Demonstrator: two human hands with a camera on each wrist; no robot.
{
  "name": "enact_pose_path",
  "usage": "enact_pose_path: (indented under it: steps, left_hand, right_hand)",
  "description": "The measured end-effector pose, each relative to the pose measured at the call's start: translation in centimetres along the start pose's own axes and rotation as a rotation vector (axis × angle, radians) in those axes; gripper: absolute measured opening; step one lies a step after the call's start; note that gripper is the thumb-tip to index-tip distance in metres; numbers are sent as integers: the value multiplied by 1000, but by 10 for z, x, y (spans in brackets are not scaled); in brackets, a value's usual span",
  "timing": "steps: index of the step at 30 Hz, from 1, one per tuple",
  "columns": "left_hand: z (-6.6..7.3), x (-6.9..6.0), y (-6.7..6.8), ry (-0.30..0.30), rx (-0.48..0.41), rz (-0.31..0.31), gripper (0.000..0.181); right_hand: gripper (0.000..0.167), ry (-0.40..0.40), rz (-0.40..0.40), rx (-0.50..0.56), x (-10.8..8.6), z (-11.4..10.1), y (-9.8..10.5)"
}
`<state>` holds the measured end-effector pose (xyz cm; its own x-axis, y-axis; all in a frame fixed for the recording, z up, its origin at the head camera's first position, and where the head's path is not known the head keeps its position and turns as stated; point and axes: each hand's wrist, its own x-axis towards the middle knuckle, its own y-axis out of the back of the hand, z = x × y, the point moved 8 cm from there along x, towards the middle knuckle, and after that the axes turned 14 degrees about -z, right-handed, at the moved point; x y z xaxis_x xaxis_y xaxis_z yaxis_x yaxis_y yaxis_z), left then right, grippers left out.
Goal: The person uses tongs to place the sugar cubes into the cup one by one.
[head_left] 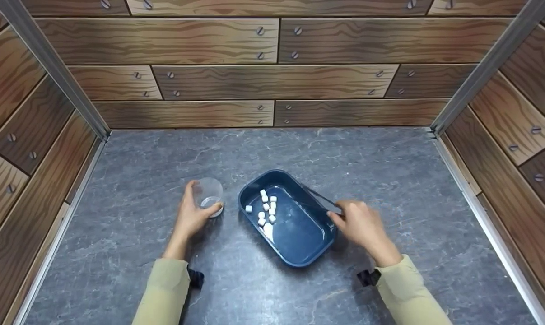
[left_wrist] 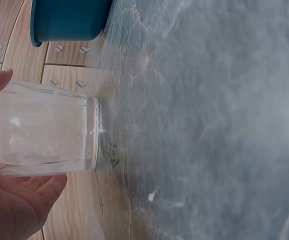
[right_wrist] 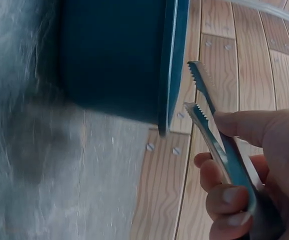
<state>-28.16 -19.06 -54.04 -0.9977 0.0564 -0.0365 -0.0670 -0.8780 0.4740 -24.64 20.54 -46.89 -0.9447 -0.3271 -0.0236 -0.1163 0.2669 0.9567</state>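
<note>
A clear cup (head_left: pixel 209 192) stands upright on the grey surface, and my left hand (head_left: pixel 193 216) grips it, thumb on one side and fingers on the other. To its right lies a dark blue rectangular tub (head_left: pixel 295 264), set at a slant. Several small white cubes (head_left: pixel 272 211) are scattered over the tub's left side. My right hand (head_left: pixel 360 223) holds metal tongs (right_wrist: pixel 229 155) between thumb and fingers, beside the tub's right rim. The tongs' toothed tips are slightly apart with nothing between them, as the right wrist view shows. No cubes are visible in the cup.
Wood-patterned panels (head_left: pixel 272 81) rise at the back and on both sides. Metal edge strips (head_left: pixel 484 225) run along the left and right borders of the marbled grey surface (head_left: pixel 132 158).
</note>
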Motion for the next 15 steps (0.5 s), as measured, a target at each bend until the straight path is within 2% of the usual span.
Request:
enact_pose_path:
  steps: [7, 15]
  left_hand:
    - [1, 0, 0, -14, 0, 5, 90]
    - [0, 1, -1, -19, -3, 1, 89]
  right_hand:
    - [20, 35, -73, -7, 3, -19, -17]
    - [20, 43, -123, -75, 5, -33, -30]
